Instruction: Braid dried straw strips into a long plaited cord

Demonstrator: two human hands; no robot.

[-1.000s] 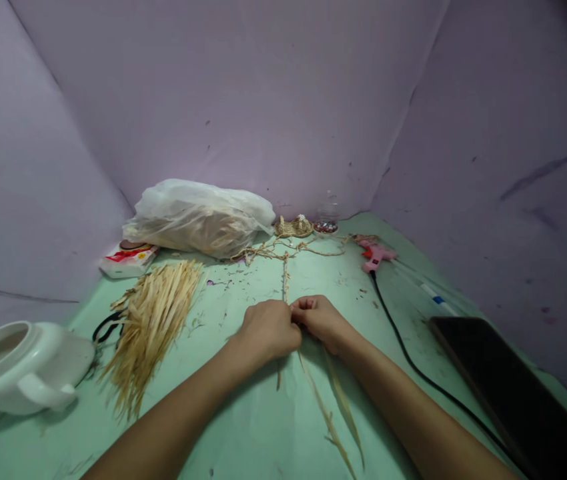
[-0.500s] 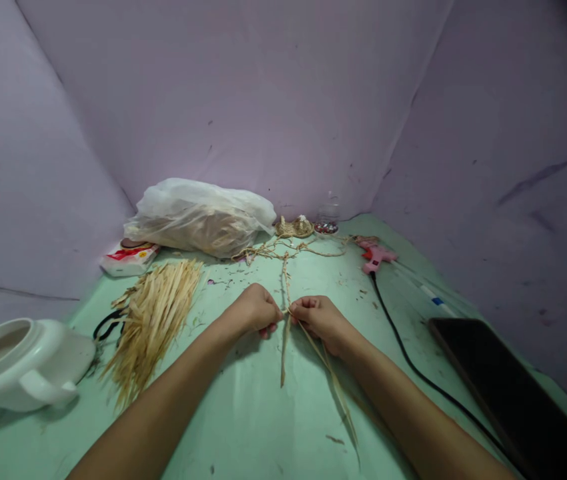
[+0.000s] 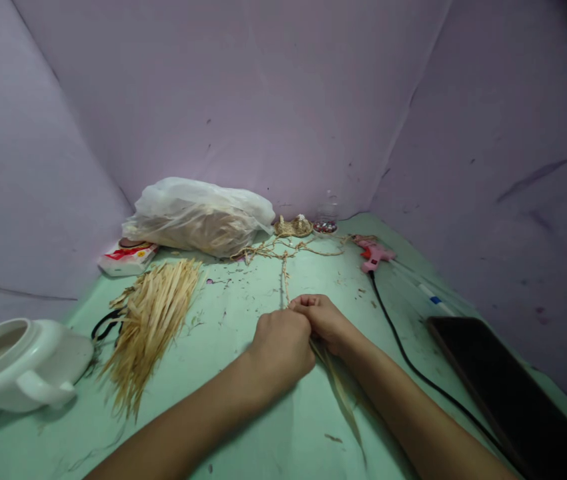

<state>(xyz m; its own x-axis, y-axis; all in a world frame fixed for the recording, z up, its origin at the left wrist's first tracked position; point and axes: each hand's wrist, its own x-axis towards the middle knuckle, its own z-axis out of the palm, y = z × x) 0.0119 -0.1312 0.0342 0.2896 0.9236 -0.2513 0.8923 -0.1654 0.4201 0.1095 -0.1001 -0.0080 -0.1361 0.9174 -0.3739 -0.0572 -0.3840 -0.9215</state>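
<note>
A thin braided cord point(image 3: 285, 275) of dried straw-like fibre runs from the back of the table toward me. At its near end my right hand point(image 3: 321, 319) is closed in a pinch on the cord. My left hand point(image 3: 283, 347) is closed and crosses in front of it, touching or nearly touching the right fingers. Its fingertips are hidden, and what they grip does not show. Loose fibre strands point(image 3: 341, 393) trail from below the hands toward the front right. A bundle of dried fibre strips point(image 3: 158, 320) lies to the left.
Left stand a white container point(image 3: 38, 360), black scissor-like handles point(image 3: 106, 325) and a red-white box point(image 3: 128, 258). Behind are a filled plastic bag point(image 3: 203, 217), a woven piece point(image 3: 293, 227) and a clear bottle point(image 3: 327, 217). Right lie a pink glue gun point(image 3: 376, 255) with its cord and a dark phone-like slab point(image 3: 503, 387).
My left hand has moved right and toward me, from beside the cord to in front of my right hand. The right hand stays nearly in place on the cord.
</note>
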